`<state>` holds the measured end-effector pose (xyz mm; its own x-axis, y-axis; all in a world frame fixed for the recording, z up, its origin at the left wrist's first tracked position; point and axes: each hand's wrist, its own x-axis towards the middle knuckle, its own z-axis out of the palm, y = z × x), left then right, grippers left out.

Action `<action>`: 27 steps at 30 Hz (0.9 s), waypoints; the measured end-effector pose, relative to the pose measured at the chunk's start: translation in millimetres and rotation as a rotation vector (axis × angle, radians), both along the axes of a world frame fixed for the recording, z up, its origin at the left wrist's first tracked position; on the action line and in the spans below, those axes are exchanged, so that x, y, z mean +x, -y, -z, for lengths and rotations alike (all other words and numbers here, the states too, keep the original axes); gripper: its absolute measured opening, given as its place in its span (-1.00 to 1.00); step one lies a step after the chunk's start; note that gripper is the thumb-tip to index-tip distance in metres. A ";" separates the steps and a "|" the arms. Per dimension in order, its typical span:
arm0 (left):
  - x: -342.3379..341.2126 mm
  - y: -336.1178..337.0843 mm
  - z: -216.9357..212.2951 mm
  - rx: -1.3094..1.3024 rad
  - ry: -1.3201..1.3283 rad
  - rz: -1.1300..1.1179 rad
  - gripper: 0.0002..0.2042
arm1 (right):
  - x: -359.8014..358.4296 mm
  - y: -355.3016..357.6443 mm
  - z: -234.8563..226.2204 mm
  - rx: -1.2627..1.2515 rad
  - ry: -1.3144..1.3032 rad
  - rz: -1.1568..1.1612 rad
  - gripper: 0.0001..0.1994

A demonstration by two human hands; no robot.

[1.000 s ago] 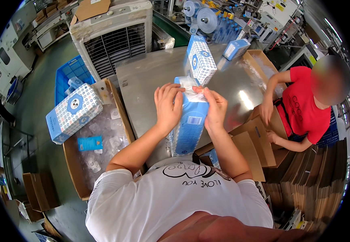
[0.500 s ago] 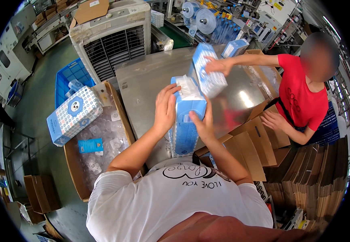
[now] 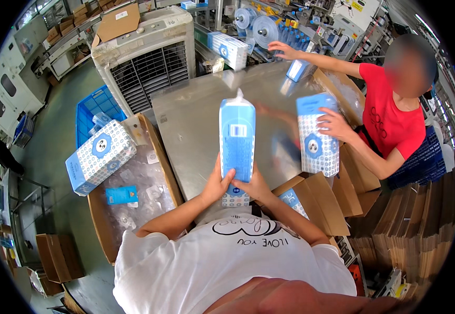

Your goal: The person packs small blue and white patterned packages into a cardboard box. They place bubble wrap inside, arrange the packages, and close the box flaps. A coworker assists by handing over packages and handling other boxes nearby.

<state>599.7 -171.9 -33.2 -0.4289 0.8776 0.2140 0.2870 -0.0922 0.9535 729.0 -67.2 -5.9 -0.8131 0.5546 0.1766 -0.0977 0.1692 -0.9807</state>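
Observation:
Upright in front of my chest is a blue-and-white plastic-wrapped tissue pack, its narrow side with a barcode label facing up and a wisp of clear film sticking out at its far end. My left hand closes on the pack's lower left, thumb across the front. From the right, my right hand grips the same pack, its thumb near the left one; most fingers are hidden behind. A similar pack with a panda-like face lies on the carton of clear plastic wrappers at my left.
A metal table spans the front. At right, a co-worker in red holds another pack above open cartons. One pack is at the table's far edge by the conveyor. An air cooler and blue crate stand left.
My hands have slid from the pack's top down to its lower part, and the pack has tilted. The co-worker's one hand has let go of a pack at the far side; the other holds one.

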 end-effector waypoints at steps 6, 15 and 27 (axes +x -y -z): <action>-36.2 -14.0 6.1 -0.260 0.123 -0.237 -0.25 | -5.2 -13.3 -13.4 -0.036 0.190 -0.190 -0.08; -64.3 12.3 -53.8 -0.731 -0.399 -0.268 0.38 | 7.3 26.8 -2.9 0.205 0.308 -0.543 -0.04; -127.1 106.1 -195.1 -0.090 -0.100 -0.326 -0.01 | -3.6 1.3 -19.0 0.060 0.411 -0.623 -0.28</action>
